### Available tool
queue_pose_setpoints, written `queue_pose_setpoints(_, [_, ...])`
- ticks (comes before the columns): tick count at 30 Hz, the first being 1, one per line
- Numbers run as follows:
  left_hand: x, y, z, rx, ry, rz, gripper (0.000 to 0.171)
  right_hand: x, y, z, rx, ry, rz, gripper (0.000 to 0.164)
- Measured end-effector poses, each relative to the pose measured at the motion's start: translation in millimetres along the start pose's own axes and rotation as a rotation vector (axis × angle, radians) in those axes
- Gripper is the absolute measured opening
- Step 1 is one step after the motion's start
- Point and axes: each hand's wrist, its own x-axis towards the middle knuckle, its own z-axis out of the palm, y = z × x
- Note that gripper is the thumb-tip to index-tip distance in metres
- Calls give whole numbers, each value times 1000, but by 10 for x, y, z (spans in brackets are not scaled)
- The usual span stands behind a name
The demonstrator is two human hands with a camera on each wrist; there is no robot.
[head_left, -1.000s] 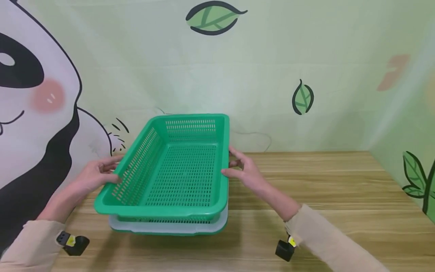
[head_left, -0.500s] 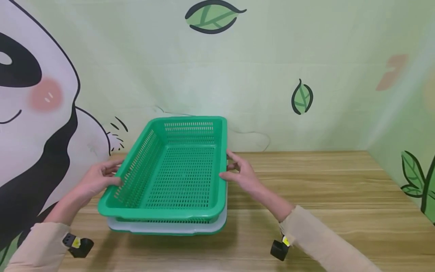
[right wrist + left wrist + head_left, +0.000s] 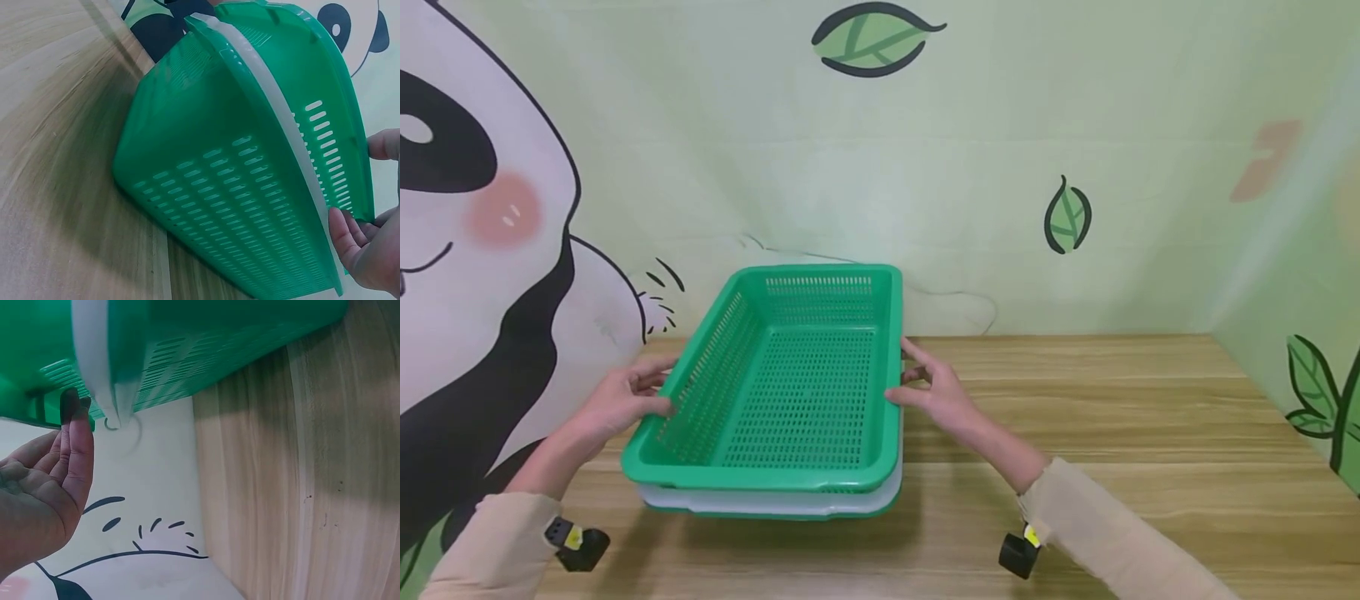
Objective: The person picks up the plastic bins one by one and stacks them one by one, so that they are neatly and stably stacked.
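A green perforated plastic basket (image 3: 797, 400) sits tilted inside a stack. Beneath its rim shows a white rim (image 3: 775, 502), and outermost is a lower green basket (image 3: 200, 169) with rows of slots. My left hand (image 3: 613, 404) grips the upper basket's left rim, thumb over the edge. In the left wrist view its fingers (image 3: 78, 447) reach up under that rim. On the opposite side, my right hand (image 3: 943, 396) pinches the right rim between thumb and fingers. The right wrist view shows a gap between the upper basket's rim and the white one. The upper basket's inside holds nothing.
The stack stands on a wood-grain table (image 3: 1097, 433). Behind it hangs a pale green backdrop (image 3: 970, 167) with a printed panda (image 3: 512, 275) and leaves. A thin line or cord (image 3: 955, 293) runs along the backdrop's lower part. Small black cameras hang at both wrists.
The upper green basket has sunk lower into the stack, and less of its front wall shows above the white rim. Both hands have moved down with it, still gripping its sides.
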Motion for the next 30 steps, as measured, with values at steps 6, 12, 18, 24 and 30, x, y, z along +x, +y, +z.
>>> queue_pose_setpoints(6, [-17,-19,26,-13,1,-7,66,1,50,11,-20,8,6,75])
queue_pose_setpoints(12, [-29,-41,40,-15,-16,-12,67,-6,74,17,-34,6,1,74])
queue_pose_setpoints(18, [-32,-62,46,-39,-46,1,65,-20,80,9,-48,-7,14,74])
queue_pose_setpoints(24, [-21,-77,52,-28,-43,2,65,-30,87,0,-31,-25,11,73])
queue_pose_setpoints(30, [-17,-108,86,-44,-50,0,65,-80,111,17,23,-42,17,73])
